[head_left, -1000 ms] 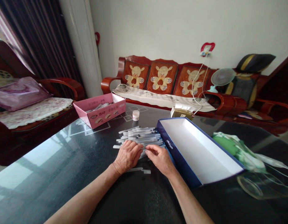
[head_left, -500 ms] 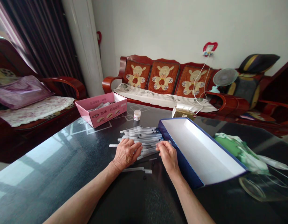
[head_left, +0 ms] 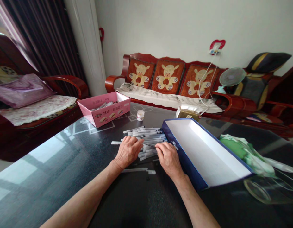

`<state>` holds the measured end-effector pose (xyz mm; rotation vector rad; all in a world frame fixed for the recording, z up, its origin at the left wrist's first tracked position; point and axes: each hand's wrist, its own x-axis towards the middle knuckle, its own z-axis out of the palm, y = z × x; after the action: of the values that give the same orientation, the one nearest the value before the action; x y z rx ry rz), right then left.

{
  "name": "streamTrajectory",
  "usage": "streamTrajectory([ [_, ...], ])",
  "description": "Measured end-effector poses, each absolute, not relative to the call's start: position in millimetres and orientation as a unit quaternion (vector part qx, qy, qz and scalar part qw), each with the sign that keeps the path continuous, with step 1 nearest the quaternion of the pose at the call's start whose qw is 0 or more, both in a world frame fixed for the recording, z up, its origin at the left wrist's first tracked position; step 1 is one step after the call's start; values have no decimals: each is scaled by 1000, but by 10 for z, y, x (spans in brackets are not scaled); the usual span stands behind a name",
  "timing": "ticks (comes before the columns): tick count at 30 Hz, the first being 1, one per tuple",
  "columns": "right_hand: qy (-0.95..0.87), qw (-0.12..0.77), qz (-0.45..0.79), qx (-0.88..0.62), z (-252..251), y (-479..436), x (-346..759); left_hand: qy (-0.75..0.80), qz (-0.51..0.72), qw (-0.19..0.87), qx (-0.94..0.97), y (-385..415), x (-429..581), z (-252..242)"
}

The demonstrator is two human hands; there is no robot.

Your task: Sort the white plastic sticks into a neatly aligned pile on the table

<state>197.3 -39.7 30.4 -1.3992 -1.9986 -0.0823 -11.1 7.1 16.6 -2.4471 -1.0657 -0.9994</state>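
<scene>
On the dark glass desk, at the far left, stands a pink cardboard box, and a small white jar is a little to the right of it. In the middle lies a pile of thin white plastic sticks, with one loose stick apart on the near side. The left hand rests palm down on the pile, with fingers a little curled. The right hand touches the pile's right side, and I cannot tell if it holds a stick. Both hands cover the pile's near part. Just beside the right hand stands a long blue box, white inside, which blocks the way to a green plastic bag.
</scene>
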Motion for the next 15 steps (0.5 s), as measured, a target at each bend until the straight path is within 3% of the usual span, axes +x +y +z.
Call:
streamTrajectory([
  [6, -762, 344, 105, -539, 351, -372, 2099, -407, -406, 150, -804, 153, -206, 160],
  [10, -784, 309, 198, -501, 398, -442, 1984, -399, -473, 93, -780, 94, -192, 276],
  [13, -798, 282, 201, -492, 379, -472, 1910, -420, -583, -48, -693, 70, -168, 428],
  [15, -807, 269, 194, -489, 347, -475, 1889, -418, -657, -222, -587, 95, -159, 518],
])
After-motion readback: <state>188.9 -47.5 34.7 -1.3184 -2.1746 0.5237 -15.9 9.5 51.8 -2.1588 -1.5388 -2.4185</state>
